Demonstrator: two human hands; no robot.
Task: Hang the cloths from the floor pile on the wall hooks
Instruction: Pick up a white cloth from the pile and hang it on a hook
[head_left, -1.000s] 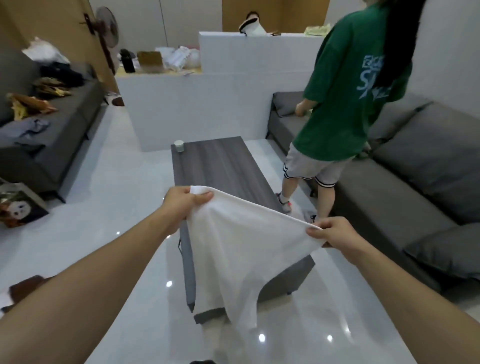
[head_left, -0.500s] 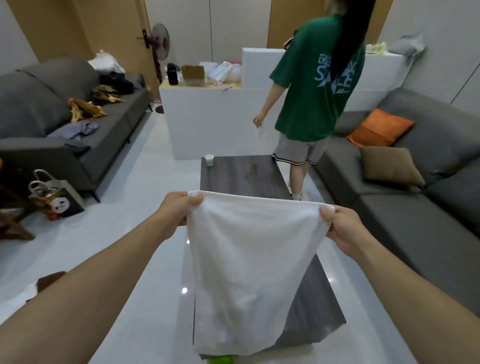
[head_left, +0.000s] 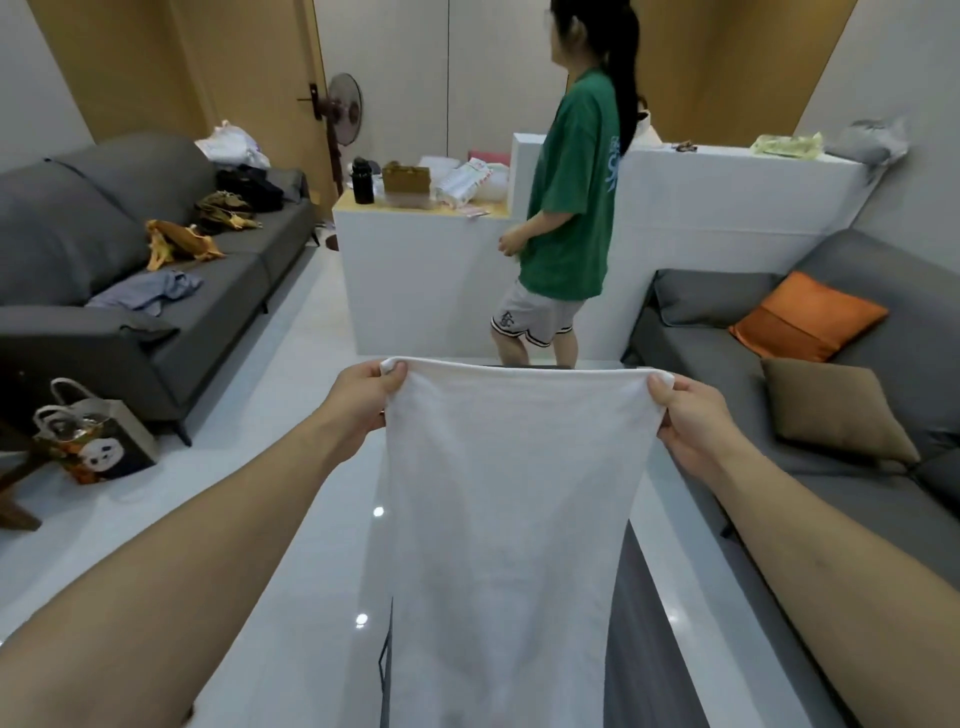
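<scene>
**Cloth spread, hooks not in view**

The left hand (head_left: 363, 400) and right hand (head_left: 685, 415) each pinch a top corner of the white cloth (head_left: 509, 509), which hangs flat at chest height above the dark table (head_left: 644, 623); no wall hooks show — probably the carrying step; next, find a hook and drape the top edge over it.

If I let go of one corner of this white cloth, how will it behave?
Likely floppy: the white cloth hangs limp from the left hand and right hand, which pinch its top corners, so a freed corner would probably drop and swing. It seems light, since fingertip pinches carry it. Its surface looks soft and matte, so it probably will not slip.
</scene>
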